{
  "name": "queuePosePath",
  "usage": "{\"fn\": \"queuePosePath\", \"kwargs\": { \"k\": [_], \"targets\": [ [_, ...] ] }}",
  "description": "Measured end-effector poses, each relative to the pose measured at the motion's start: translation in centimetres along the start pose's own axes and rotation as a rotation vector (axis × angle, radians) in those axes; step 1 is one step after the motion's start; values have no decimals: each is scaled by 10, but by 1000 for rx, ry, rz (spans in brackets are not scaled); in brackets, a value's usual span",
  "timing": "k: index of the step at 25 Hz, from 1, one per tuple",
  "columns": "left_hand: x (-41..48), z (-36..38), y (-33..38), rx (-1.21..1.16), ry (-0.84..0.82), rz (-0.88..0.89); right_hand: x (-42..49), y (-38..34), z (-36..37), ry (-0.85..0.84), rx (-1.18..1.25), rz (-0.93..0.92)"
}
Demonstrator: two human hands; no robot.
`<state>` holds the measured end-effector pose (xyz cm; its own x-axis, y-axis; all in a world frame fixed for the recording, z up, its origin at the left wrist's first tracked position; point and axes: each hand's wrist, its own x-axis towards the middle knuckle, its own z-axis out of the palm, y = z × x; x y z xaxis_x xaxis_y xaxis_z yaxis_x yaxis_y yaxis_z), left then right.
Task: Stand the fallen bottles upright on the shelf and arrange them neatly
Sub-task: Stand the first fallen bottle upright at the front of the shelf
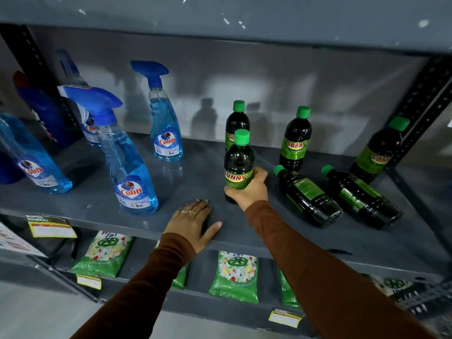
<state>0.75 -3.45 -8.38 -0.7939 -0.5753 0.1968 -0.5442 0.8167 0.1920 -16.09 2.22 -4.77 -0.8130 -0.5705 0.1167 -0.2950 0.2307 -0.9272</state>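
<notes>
My right hand [248, 190] grips the lower body of an upright dark Sunny bottle [239, 165] with a green cap, near the front middle of the grey shelf [195, 182]. My left hand [193, 222] lies flat, fingers spread, on the shelf's front edge. Behind the held bottle stands another Sunny bottle [236, 118], and one more [295, 140] is upright to the right. Two Sunny bottles lie on their sides, caps toward the back: one [307, 196] just right of my hand, the other [359, 198] beyond it. A further bottle [379, 150] leans against the right upright.
Blue Colin spray bottles stand on the left: one at the front [128, 167], one at the back [163, 126], another tilted at the far left [31, 157]. Green detergent pouches [236, 275] lie on the shelf below. A perforated metal post [425, 104] bounds the right side.
</notes>
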Motion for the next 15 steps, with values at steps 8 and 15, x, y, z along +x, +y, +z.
{"fn": "queuePosePath", "kwargs": {
  "k": [8,15],
  "targets": [
    [-12,-7,-2,132,-149,172,-29,-2,-26,-157,-23,49],
    [-12,-5,-3,120,-238,141,-65,-3,-28,-204,53,86]
  ]
}}
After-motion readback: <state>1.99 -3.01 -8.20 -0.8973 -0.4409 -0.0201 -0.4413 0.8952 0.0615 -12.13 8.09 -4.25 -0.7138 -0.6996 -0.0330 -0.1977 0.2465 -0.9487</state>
